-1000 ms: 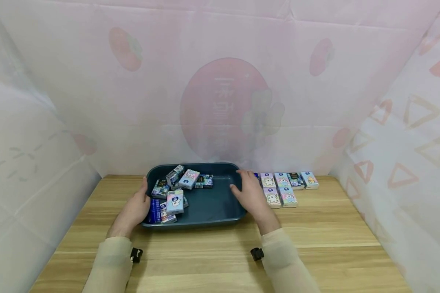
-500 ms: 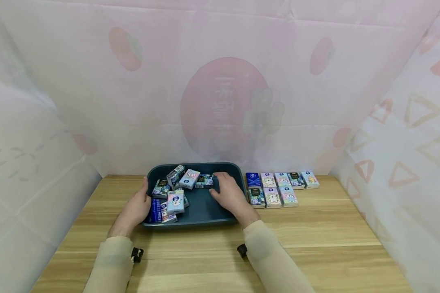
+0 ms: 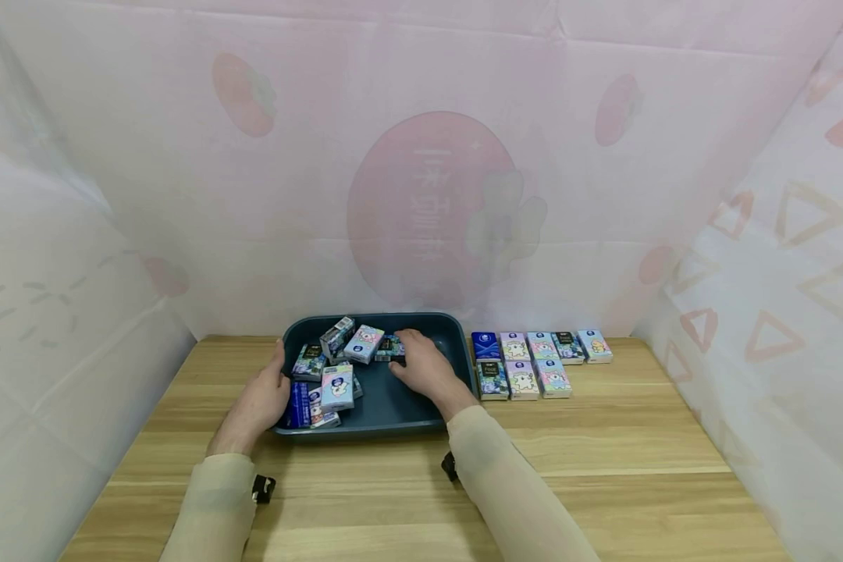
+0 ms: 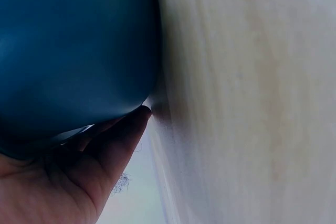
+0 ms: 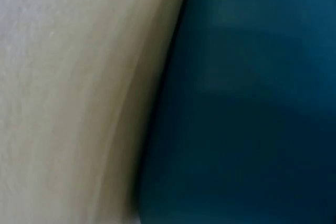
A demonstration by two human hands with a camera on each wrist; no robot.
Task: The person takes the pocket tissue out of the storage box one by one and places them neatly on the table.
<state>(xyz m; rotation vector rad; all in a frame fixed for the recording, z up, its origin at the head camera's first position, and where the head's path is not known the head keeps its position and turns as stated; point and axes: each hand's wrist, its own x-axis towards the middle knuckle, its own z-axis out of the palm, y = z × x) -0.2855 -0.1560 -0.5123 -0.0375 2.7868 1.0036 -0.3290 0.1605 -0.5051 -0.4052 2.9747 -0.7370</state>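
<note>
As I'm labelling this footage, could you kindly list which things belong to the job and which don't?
Likely in the job:
dark teal plastic tray
small, rectangular patterned packs inside it
similar packs in rows beside it
left hand touching the tray
right hand over the tray

Likely incidental:
wood-grain tabletop
creased, pale printed sheet

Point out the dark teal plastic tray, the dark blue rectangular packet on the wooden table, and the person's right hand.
Dark teal plastic tray (image 3: pixel 386 400): head view, bare floor.
Dark blue rectangular packet (image 3: pixel 485 345): head view, top face.
Right hand (image 3: pixel 425 365): head view, back of the hand.
</note>
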